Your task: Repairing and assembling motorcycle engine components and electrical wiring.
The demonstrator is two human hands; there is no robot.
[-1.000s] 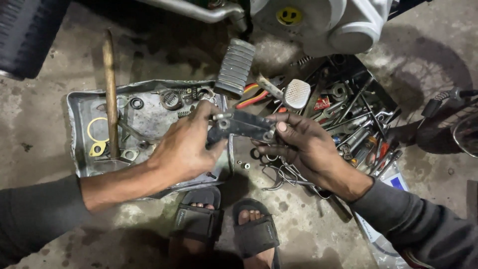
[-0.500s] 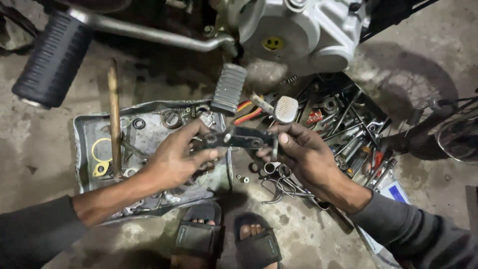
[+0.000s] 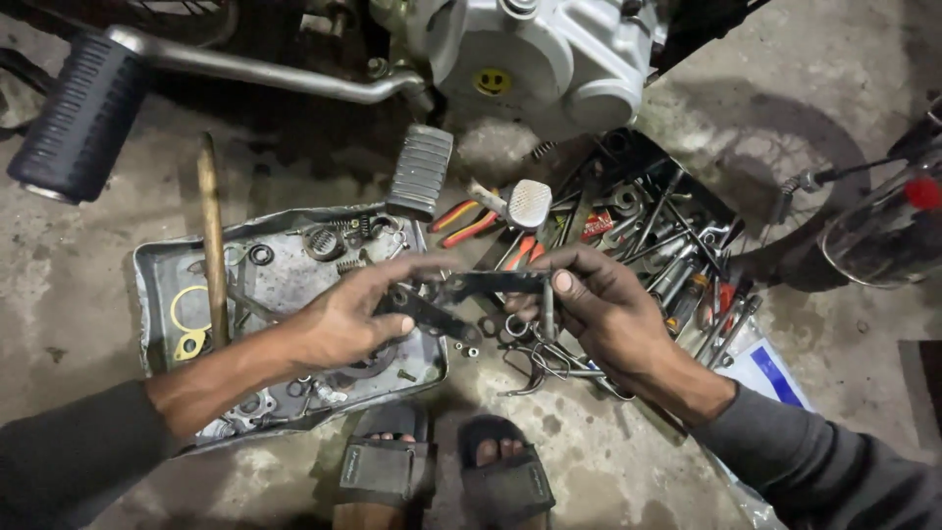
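Between your hands, the dark, flat, bent metal bracket (image 3: 461,299) is partly hidden by your fingers, its exact shape hard to make out. Your left hand (image 3: 348,319) pinches its lower end; your right hand (image 3: 599,304) pinches its upper arm, above the dented grey metal tray (image 3: 147,285).

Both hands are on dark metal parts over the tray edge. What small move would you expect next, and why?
Probably bringing the two pieces together end to end. The left hand holds a dark flat bracket, the right hand holds a dark linkage bar, and their ends nearly meet above the metal tray rim. Whether they already touch is unclear.
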